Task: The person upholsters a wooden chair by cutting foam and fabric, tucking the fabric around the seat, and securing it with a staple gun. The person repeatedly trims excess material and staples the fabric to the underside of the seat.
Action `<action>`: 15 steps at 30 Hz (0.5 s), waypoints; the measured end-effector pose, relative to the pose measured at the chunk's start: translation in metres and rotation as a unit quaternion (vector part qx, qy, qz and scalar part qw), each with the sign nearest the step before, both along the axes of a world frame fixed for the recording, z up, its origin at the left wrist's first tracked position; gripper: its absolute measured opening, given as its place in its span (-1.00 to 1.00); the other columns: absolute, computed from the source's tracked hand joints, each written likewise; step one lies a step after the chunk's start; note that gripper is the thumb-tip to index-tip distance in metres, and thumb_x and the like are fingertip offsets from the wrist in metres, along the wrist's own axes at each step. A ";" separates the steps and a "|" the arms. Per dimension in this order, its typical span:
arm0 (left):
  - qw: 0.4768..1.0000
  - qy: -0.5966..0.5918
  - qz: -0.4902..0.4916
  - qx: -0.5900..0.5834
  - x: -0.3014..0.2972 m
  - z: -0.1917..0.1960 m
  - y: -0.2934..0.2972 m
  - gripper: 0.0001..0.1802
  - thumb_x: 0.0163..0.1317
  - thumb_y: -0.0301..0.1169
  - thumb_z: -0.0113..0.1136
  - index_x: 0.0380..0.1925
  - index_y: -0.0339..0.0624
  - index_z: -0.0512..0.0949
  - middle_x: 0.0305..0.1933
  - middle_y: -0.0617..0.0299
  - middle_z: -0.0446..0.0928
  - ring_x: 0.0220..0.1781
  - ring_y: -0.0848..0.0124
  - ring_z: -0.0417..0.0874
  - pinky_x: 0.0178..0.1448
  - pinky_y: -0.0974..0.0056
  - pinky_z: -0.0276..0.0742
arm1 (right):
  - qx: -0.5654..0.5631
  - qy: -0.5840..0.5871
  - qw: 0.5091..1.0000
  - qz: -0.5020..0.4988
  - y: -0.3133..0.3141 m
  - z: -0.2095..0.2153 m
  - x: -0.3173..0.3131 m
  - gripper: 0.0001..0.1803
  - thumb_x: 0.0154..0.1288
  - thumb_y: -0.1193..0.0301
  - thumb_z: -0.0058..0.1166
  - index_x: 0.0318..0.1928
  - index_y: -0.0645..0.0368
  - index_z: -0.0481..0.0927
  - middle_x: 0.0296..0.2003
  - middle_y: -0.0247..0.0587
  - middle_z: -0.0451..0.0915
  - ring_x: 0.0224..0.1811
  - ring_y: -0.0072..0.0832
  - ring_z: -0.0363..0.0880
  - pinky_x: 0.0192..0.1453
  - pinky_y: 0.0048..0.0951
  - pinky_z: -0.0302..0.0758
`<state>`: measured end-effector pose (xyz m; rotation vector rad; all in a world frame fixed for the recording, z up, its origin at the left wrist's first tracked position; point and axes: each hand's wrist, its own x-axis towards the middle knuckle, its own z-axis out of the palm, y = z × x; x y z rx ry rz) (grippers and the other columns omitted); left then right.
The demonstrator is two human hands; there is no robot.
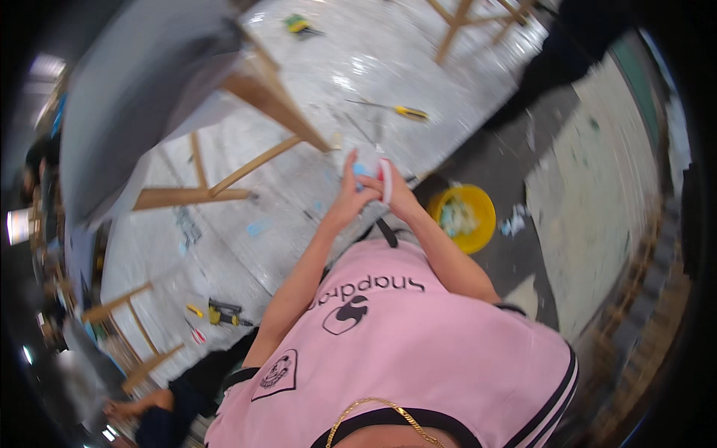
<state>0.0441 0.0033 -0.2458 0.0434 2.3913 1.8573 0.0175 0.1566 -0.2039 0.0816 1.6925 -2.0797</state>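
Both hands meet in front of me over the plastic-covered work surface (291, 175). My left hand (351, 198) has one finger stretched forward and its thumb side against my right hand; its fingers are closed around a small light-blue piece (360, 173), blurred. Closed too, my right hand (402, 196) grips a narrow red and white object (385, 179) whose kind I cannot make out. Just beyond the hands lies a yellow-handled screwdriver (411, 113). To their left a grey upholstered chair (142, 97) lies tipped over, its wooden legs (276, 108) pointing toward the hands.
A yellow bucket (485, 216) with pale scraps stands right of my right forearm. A green and yellow tool (296, 24) lies far off. Near left are a staple gun (224, 312) and a wooden frame (134, 313). Other people show at the upper right and lower left (160, 418).
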 end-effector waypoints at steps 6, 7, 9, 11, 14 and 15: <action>0.998 0.014 -0.043 -0.043 -0.005 0.047 0.015 0.07 0.31 -0.32 0.30 0.66 -0.10 -0.17 0.65 -0.12 0.07 0.68 0.15 0.06 0.67 0.08 0.01 | 0.089 -0.005 0.994 -0.062 0.035 -0.027 0.000 -0.45 0.18 0.30 0.51 0.06 0.26 0.50 -0.26 -0.23 0.62 -0.27 -0.55 0.59 -0.27 -0.45 0.55; 0.992 0.071 -0.031 -0.101 -0.010 0.060 0.013 -0.03 0.29 -0.40 0.32 0.63 -0.09 0.02 0.67 -0.07 0.05 0.70 0.12 0.01 0.69 0.05 -0.06 | 0.112 -0.004 0.990 -0.081 0.045 -0.032 -0.003 -0.44 0.18 0.31 0.51 0.06 0.26 0.49 -0.24 -0.18 0.64 -0.25 -0.52 0.62 -0.25 -0.43 0.58; 0.981 0.149 0.004 -0.124 -0.015 0.124 0.003 -0.37 0.29 -0.47 0.31 0.38 -0.17 0.43 0.58 -0.07 0.23 0.61 0.10 0.23 0.64 0.04 0.11 | 0.219 0.034 0.959 -0.177 0.099 -0.102 0.004 -0.30 0.07 0.17 0.53 0.10 0.26 0.49 -0.13 0.11 0.72 -0.08 -0.17 0.76 -0.05 -0.20 0.66; 0.976 0.210 0.043 -0.038 -0.019 0.174 -0.034 -0.65 0.36 -0.54 0.18 0.14 -0.27 0.60 0.36 -0.08 0.52 0.41 0.12 0.52 0.51 0.09 0.37 | 0.417 0.046 0.877 -0.233 0.161 -0.127 0.020 -0.34 0.06 0.18 0.46 0.11 0.22 0.50 -0.09 0.21 0.70 0.02 0.11 0.71 0.03 -0.06 0.62; 0.894 0.419 0.145 -0.064 -0.025 0.239 -0.144 -0.68 0.49 -0.49 -0.09 0.06 -0.41 0.58 0.11 -0.17 0.65 0.17 0.00 0.67 0.38 -0.01 0.56 | 0.544 -0.076 0.780 -0.300 0.251 -0.181 0.072 -0.41 0.28 0.02 0.25 0.08 0.24 0.53 -0.10 0.25 0.69 0.02 0.21 0.67 0.08 0.06 0.56; 0.835 0.514 0.161 -0.111 -0.028 0.277 -0.167 -0.68 0.51 -0.44 -0.06 0.04 -0.42 0.59 0.06 -0.16 0.67 0.10 0.00 0.70 0.33 0.02 0.59 | 0.573 -0.122 0.758 -0.287 0.269 -0.182 0.075 -0.33 0.25 -0.02 0.29 0.12 0.28 0.51 -0.07 0.30 0.69 0.06 0.19 0.68 0.13 0.03 0.57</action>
